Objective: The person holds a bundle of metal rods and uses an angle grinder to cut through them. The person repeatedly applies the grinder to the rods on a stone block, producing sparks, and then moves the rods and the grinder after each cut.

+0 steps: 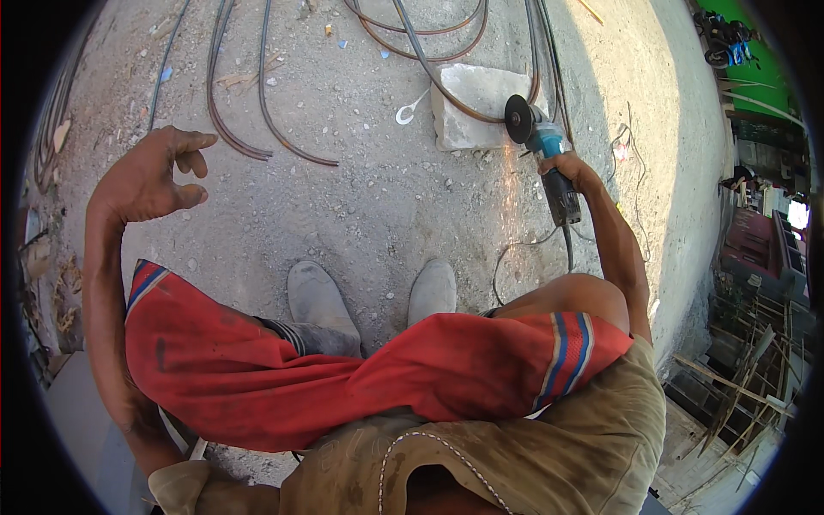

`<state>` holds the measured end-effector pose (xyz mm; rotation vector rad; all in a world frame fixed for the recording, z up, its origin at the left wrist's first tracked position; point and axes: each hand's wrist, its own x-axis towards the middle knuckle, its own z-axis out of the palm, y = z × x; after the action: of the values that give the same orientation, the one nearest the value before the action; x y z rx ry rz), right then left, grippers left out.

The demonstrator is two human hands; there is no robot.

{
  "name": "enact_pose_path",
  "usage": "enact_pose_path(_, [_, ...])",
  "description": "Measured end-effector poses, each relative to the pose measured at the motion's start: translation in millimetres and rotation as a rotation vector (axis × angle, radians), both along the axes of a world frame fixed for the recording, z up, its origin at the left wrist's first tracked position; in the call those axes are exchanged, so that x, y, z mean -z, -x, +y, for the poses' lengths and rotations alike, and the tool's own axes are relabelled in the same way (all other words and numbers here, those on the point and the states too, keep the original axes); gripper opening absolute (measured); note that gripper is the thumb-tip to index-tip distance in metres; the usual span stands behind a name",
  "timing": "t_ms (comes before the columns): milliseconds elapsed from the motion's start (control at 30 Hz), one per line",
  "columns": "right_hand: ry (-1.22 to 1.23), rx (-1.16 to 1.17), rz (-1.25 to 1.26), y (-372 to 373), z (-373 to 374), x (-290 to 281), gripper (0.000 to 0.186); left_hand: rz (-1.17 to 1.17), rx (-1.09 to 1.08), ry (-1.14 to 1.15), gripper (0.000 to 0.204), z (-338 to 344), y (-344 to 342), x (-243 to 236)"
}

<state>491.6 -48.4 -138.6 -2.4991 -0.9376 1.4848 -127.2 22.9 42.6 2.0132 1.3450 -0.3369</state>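
Observation:
My right hand grips a teal and black angle grinder by its body. The grinder's dark disc meets a long curved metal rod lying over a pale concrete block. Orange sparks stream from the disc down toward my boots. Off to the left, my left hand hangs over the ground holding nothing, its thumb and index finger apart. Two cut rod ends, one on a brown rod and one on a darker rod, lie just right of that hand.
Gravelly ground surrounds my grey boots. A power cord runs from the grinder toward my right knee. More bent rods spread at the far side. A small pale ring-shaped piece lies left of the block. Wooden sticks are piled at the right.

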Motion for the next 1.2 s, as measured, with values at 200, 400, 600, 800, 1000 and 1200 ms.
enact_pose_path(200, [-0.146, -0.116, 0.164, -5.3, -8.8, -2.9, 0.023, 0.006, 0.009, -0.007, 0.064, 0.4, -1.1, -0.6])
enact_pose_path(400, [0.021, 0.004, -0.012, 5.5, -5.0, -10.3, 0.025, 0.008, 0.016, 0.002, 0.065, 0.7, -3.0, 0.0])
enact_pose_path(600, [0.072, 0.009, -0.024, 5.8, -5.5, -20.2, 0.026, 0.011, -0.013, 0.01, 0.069, 1.0, 0.7, 4.0])
enact_pose_path(800, [0.024, -0.033, -0.033, -0.6, -11.8, -15.3, 0.027, 0.007, -0.004, 0.017, 0.069, 1.9, 1.4, 5.1])
enact_pose_path(1000, [0.033, -0.059, -0.065, -3.8, -11.0, -12.2, 0.026, -0.003, -0.015, 0.01, 0.069, 2.2, -0.2, 4.7])
enact_pose_path(1200, [0.041, -0.022, -0.034, -3.9, 5.4, -11.5, 0.029, -0.01, -0.012, 0.007, 0.065, 1.8, 0.8, 3.4])
